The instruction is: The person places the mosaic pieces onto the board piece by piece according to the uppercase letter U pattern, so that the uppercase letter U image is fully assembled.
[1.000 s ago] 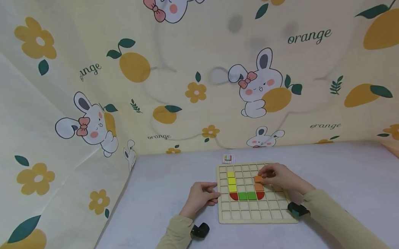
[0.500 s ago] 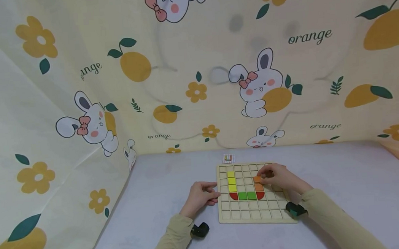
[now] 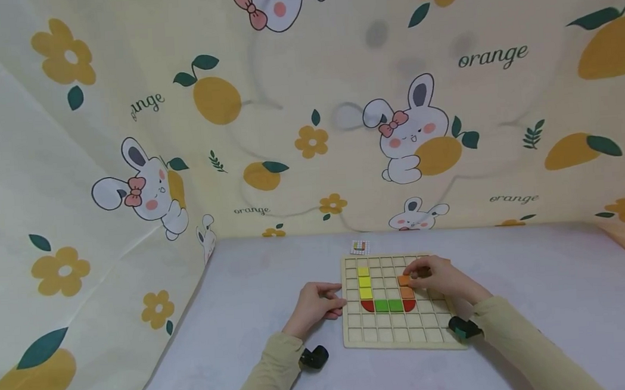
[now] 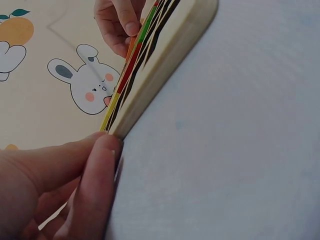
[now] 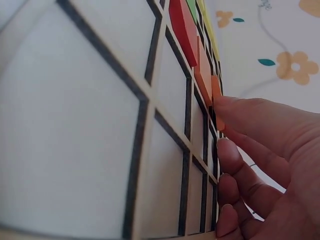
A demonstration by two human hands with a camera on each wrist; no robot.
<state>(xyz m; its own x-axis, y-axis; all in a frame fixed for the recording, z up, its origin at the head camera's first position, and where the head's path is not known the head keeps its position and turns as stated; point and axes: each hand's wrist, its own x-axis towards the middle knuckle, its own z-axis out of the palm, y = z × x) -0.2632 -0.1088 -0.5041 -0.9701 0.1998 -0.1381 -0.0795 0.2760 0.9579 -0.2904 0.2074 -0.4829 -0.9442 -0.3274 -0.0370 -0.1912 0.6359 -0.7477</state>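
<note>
A wooden grid board (image 3: 402, 335) lies on the table. Pinched by my right hand (image 3: 440, 278) is an orange square tile (image 3: 404, 280), just behind a second orange tile (image 3: 407, 292) set in the grid. In the right wrist view the thumb covers part of the pinched tile (image 5: 216, 85), which stands tilted at the grid. Several yellow tiles (image 3: 364, 282) form a column on the left. Two green tiles (image 3: 388, 305) lie between two red rounded tiles (image 3: 409, 305). My left hand (image 3: 314, 305) touches the board's left edge with thumb and fingertips, fingers extended.
A small card (image 3: 360, 247) with a coloured U pattern lies behind the board. The white table (image 3: 254, 294) meets a printed cloth backdrop (image 3: 290, 178). Black wrist cameras (image 3: 314, 357) sit at both cuffs, the right one overlapping the board's right edge in the head view.
The orange tile in my right hand has shifted slightly left over the board. My left hand keeps its place at the edge. The head view has moved a little.
</note>
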